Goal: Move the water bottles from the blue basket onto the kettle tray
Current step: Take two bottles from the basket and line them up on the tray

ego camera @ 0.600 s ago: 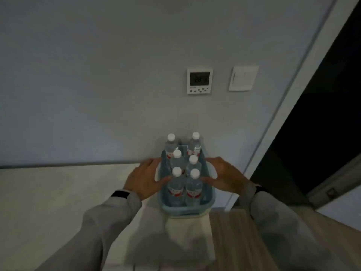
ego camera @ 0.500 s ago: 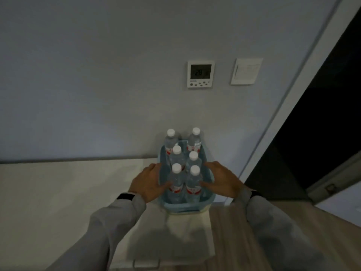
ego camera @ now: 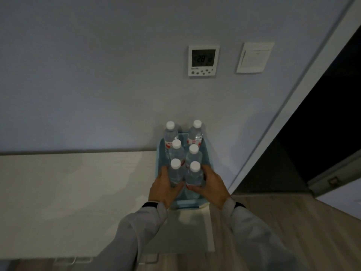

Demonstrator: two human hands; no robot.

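Six clear water bottles, white caps, red-and-white labels, stand upright in two columns in the blue basket on the white counter against the wall. Left hand grips the near-left bottle, right hand the near-right bottle; 0.5 s earlier both hands rested at the basket's sides

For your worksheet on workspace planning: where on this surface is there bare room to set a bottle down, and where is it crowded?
Free: the pale counter, bordered by the wall behind and the blue basket on its right. Crowded: the basket itself, packed with six water bottles, with the left hand and right hand around the front pair.
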